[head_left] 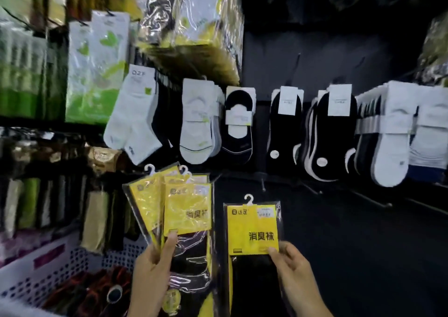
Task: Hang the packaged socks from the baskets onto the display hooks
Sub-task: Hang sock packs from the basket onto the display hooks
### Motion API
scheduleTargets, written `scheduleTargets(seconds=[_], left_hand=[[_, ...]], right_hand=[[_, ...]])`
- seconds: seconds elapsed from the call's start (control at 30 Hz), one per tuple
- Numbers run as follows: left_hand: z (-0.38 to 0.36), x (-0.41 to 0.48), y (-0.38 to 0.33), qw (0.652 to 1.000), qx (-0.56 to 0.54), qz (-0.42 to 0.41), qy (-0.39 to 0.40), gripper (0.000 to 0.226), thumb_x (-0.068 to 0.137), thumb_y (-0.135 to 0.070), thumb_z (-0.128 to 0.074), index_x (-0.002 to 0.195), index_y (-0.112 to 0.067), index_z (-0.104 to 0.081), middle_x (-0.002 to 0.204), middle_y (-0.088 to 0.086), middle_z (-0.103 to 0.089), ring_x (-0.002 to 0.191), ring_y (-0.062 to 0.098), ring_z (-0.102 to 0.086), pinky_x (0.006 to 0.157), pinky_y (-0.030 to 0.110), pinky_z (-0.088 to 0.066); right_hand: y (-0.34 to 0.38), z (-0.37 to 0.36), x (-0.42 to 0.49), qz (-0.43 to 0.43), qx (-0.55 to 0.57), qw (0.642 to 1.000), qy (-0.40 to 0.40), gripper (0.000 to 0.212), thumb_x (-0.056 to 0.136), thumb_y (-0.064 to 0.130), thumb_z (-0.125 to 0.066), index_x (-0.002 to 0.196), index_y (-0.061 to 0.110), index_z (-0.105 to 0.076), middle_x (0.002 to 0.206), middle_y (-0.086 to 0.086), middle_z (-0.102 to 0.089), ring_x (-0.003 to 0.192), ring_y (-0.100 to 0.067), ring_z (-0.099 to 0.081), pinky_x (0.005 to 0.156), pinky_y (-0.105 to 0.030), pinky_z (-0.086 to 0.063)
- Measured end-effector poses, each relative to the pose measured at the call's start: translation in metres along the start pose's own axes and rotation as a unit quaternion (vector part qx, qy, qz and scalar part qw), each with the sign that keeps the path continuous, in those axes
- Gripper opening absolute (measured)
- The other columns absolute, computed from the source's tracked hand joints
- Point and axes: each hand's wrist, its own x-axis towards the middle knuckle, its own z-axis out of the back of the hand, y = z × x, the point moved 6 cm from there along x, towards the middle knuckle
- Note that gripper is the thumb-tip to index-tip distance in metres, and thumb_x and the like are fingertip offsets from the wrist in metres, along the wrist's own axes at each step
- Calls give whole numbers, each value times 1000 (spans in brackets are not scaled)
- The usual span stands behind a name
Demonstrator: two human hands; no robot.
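While the left hand (151,265) grips a fan of packs (174,207), the right hand (292,272) pinches one pack (253,229) at lower centre. Best lift it upright, hanger (249,199) leading onto a bare hook (263,183).

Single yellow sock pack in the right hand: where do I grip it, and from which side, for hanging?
Pinch the sock pack at the lower edge of its yellow card, from below right, where the right hand has it. It stands upright and flat, so a low grip leaves the white hanger on top free.
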Motion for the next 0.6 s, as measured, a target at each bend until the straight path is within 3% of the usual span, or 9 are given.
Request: scheduleTargets(seconds=[0.1, 0.2, 0.37, 0.53, 0.6], left_hand=[[39, 24, 14, 998, 33, 1, -55, 44, 79, -52, -58, 69, -12, -40, 63, 4, -32, 59, 15, -34, 56, 35, -24], [62, 33, 22, 994, 64, 5, -91, 51, 80, -53, -58, 63, -14, -30, 58, 5, -26, 54, 17, -31, 56, 34, -22], [73, 38, 29, 994, 64, 14, -92, 53, 77, -59, -54, 61, -15, -30, 51, -1, -23, 49, 16, -30, 54, 33, -23], [73, 39, 34, 995, 43, 27, -88, 54, 72, -60, -55, 63, -13, -28, 55, 2, -23, 52, 15, -29, 55, 31, -22], [71, 39, 36, 996, 32, 31, -74, 54, 70, -61, -54, 64, -13, -30, 57, 4, -24, 54, 15, -30, 55, 30, -22]], right_hand=[[7, -31, 23, 17, -12, 1000, 12, 9, 94, 15, -56, 94, 17, -65, 84, 12, -75, 76, 2, -68, 60, -5, -46], [14, -52, 42, 26, -18, 999, -5, 9, 94, 20, -55, 92, 20, -64, 79, 14, -74, 73, 11, -64, 57, -8, -45], [12, -75, 60, 24, -52, 998, -17, 14, 95, 25, -54, 87, 17, -63, 79, 1, -68, 72, -10, -59, 58, -16, -42], [0, -86, 75, 2, -61, 998, -27, 11, 95, 23, -56, 89, 20, -65, 84, 5, -70, 79, -11, -62, 65, -18, -46], [-8, -89, 83, -31, -40, 998, -33, 14, 94, 22, -57, 91, 14, -66, 89, -3, -71, 88, -19, -66, 72, -25, -50]])
